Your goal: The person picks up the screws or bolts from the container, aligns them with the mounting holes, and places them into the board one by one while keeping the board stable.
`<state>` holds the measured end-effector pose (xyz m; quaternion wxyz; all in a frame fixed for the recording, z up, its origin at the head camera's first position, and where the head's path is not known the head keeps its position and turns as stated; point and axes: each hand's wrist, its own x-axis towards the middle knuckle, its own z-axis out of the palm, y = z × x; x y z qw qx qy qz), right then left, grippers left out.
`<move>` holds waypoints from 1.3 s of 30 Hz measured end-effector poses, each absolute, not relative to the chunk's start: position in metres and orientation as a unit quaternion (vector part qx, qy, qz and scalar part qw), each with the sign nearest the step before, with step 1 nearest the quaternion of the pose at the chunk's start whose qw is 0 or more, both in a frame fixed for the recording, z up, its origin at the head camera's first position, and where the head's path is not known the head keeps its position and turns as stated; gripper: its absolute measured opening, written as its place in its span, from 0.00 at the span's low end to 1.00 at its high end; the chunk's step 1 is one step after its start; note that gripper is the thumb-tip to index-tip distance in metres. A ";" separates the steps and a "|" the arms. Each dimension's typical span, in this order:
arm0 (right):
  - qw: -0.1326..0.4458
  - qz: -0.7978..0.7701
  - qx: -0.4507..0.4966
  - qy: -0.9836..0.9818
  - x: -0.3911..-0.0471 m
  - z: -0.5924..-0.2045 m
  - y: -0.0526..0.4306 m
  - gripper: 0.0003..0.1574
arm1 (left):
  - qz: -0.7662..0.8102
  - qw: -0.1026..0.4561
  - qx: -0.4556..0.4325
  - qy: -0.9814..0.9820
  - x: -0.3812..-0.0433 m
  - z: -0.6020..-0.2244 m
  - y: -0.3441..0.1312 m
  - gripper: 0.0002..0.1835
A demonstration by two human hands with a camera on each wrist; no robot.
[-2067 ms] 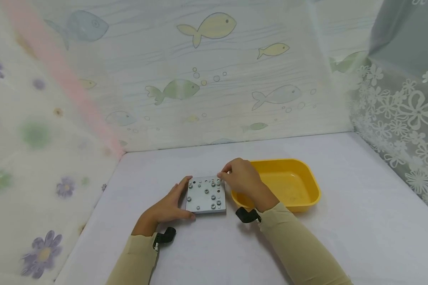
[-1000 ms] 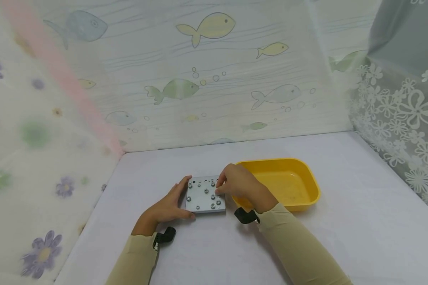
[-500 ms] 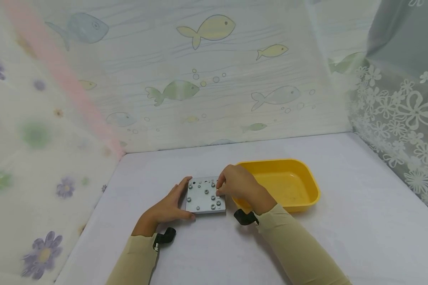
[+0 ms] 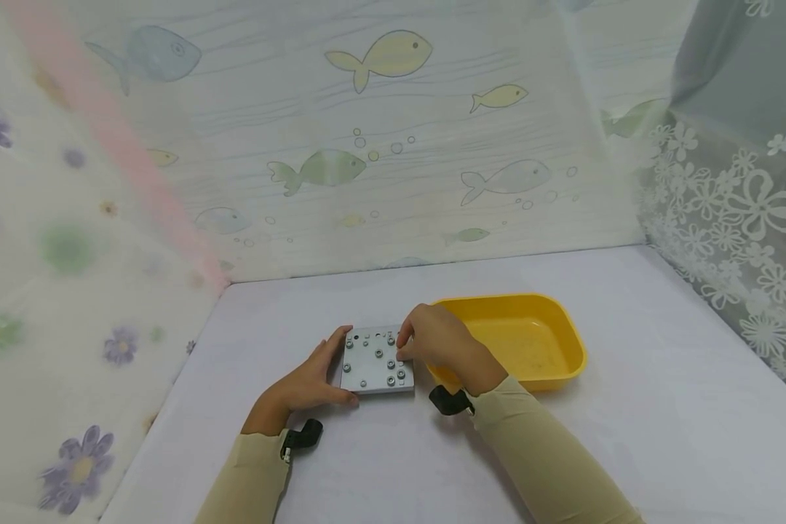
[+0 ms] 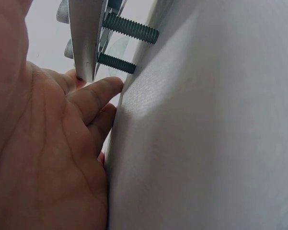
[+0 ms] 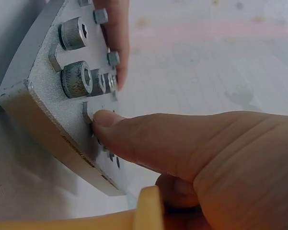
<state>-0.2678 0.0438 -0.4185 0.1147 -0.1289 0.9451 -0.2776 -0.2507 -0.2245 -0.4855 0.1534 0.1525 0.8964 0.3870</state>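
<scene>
A square silver metal plate lies on the white cloth, set with several socket head bolts of different sizes. My left hand grips its left side, thumb at the near corner and fingers at the far one. The left wrist view shows threaded bolt shanks sticking out beneath the plate. My right hand is at the plate's right edge, thumb and forefinger pinched close to its face. The thumb covers the small bolt at their tips. Small raised tabs stand beside the bolts.
A yellow plastic tray stands just right of the plate, partly under the right hand. Fish-patterned sheeting hangs behind the table, with flowered sheeting on the left and lace on the right.
My right hand has come nearer from the plate's far right corner to a spot midway along the right edge and stays there. The left hand and the plate have held still.
</scene>
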 end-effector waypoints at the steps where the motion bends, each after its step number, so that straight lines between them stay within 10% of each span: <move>1: 0.114 -0.277 -0.130 0.945 -0.268 -0.419 0.044 0.06 | 0.388 0.154 0.154 0.896 -0.251 -0.485 -0.225 0.71; 39: 0.115 -0.333 -0.276 0.894 -0.282 -0.361 0.092 0.03 | 0.392 0.141 0.172 0.892 -0.253 -0.488 -0.227 0.72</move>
